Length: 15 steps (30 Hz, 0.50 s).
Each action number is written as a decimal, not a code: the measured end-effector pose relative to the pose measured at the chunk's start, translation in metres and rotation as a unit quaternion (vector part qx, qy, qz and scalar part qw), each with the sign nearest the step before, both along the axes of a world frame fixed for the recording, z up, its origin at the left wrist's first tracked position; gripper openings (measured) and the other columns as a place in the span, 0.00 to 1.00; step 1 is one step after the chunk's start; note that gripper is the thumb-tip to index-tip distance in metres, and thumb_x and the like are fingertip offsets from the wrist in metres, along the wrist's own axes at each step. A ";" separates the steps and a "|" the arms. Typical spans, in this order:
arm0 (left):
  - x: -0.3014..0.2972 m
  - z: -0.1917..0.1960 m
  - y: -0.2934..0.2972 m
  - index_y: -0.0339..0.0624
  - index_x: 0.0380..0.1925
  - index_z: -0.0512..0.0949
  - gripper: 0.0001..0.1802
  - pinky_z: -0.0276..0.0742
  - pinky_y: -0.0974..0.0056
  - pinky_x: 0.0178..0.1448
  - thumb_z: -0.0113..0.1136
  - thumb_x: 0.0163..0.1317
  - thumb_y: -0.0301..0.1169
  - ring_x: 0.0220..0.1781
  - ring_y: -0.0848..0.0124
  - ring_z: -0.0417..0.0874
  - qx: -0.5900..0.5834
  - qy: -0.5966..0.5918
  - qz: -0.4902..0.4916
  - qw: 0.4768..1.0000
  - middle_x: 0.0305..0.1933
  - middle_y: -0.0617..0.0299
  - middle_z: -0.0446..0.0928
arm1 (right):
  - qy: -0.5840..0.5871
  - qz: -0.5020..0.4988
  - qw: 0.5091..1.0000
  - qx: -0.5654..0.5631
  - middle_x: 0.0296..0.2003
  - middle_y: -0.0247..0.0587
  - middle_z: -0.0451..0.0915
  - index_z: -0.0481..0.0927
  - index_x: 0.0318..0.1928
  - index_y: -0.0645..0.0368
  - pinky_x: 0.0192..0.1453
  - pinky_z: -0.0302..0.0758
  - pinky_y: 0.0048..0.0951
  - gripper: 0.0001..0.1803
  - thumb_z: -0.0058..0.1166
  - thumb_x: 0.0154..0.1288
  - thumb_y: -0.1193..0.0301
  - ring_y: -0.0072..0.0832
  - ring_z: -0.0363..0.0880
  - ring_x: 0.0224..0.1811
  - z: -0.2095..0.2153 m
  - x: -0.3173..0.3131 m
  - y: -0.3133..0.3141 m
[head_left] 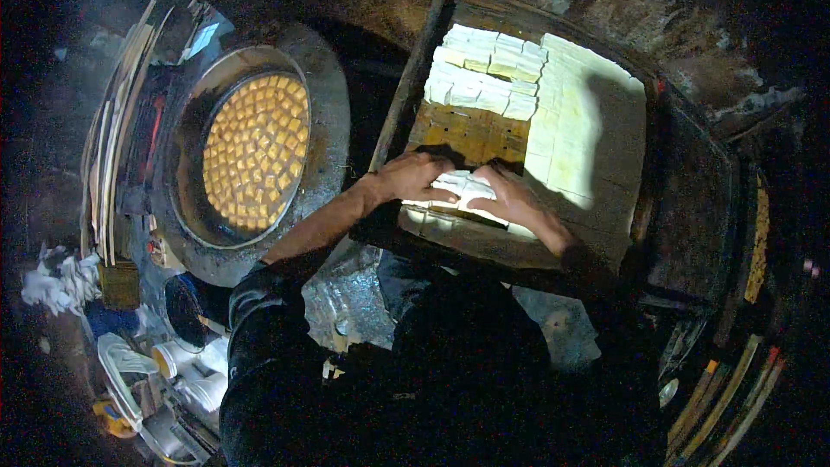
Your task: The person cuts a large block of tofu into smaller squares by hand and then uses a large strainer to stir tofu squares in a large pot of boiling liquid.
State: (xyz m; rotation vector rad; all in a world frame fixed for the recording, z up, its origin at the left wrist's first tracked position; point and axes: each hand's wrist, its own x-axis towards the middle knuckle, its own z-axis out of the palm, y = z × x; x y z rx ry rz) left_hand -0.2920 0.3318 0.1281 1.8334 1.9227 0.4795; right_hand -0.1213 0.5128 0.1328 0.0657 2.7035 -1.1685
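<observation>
White tofu-like blocks (456, 183) gripped between left hand (417, 176) and right hand (513, 200), held at the wooden tray's (411, 78) seven o'clock, white slabs (484, 73) stacked at its eleven, golden cubes (259, 151) spread in a round pan (192, 134) toward nine o'clock

Dark, nearly black clothing (467, 398) covers the body. The left sleeve (268, 320) is loose and creased, its folds catching a bluish-grey sheen; the right sleeve seems equally dark, though shadow swallows it. Bare forearms (324, 225) show.
</observation>
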 end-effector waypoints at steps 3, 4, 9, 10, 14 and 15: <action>-0.007 -0.012 0.007 0.38 0.46 0.71 0.28 0.74 0.50 0.49 0.47 0.63 0.54 0.47 0.49 0.76 0.120 0.012 0.020 0.992 0.45 0.48 0.72 | 0.178 0.002 0.963 0.200 0.46 0.44 0.72 0.73 0.48 0.59 0.50 0.68 0.38 0.25 0.60 0.55 0.57 0.41 0.68 0.49 -0.006 -0.008 0.006; -0.009 -0.017 0.008 0.39 0.45 0.71 0.28 0.74 0.51 0.49 0.47 0.63 0.54 0.48 0.50 0.76 0.107 0.027 0.023 0.994 0.45 0.49 0.72 | 0.200 -0.008 0.959 0.199 0.46 0.42 0.72 0.75 0.47 0.60 0.51 0.67 0.38 0.23 0.58 0.57 0.57 0.40 0.67 0.49 -0.007 -0.010 0.005; -0.007 0.006 0.011 0.42 0.42 0.73 0.22 0.75 0.52 0.47 0.50 0.62 0.50 0.47 0.52 0.76 0.109 0.101 0.012 0.989 0.41 0.51 0.71 | 0.210 -0.008 0.956 0.207 0.45 0.43 0.73 0.75 0.46 0.62 0.51 0.67 0.39 0.21 0.57 0.57 0.61 0.39 0.68 0.48 0.001 -0.009 0.003; -0.006 0.012 0.005 0.42 0.42 0.73 0.21 0.75 0.52 0.47 0.51 0.62 0.49 0.46 0.53 0.76 0.126 0.095 0.020 0.987 0.41 0.52 0.71 | 0.232 -0.015 0.949 0.214 0.44 0.44 0.73 0.75 0.46 0.62 0.50 0.68 0.39 0.19 0.57 0.58 0.62 0.39 0.69 0.47 0.006 -0.007 0.000; 0.012 0.033 -0.031 0.43 0.39 0.75 0.15 0.78 0.55 0.42 0.55 0.59 0.41 0.44 0.58 0.79 -0.065 0.117 0.017 0.991 0.41 0.56 0.76 | 0.157 -0.037 0.981 0.109 0.39 0.49 0.74 0.72 0.41 0.62 0.46 0.72 0.38 0.10 0.53 0.61 0.72 0.44 0.73 0.42 0.018 0.019 -0.032; 0.020 0.045 -0.037 0.43 0.38 0.76 0.14 0.78 0.56 0.41 0.55 0.59 0.40 0.43 0.59 0.80 -0.160 0.132 0.010 0.978 0.42 0.56 0.77 | 0.074 -0.065 0.994 0.046 0.39 0.50 0.74 0.72 0.41 0.63 0.46 0.72 0.39 0.10 0.53 0.61 0.72 0.45 0.73 0.42 0.024 0.026 -0.042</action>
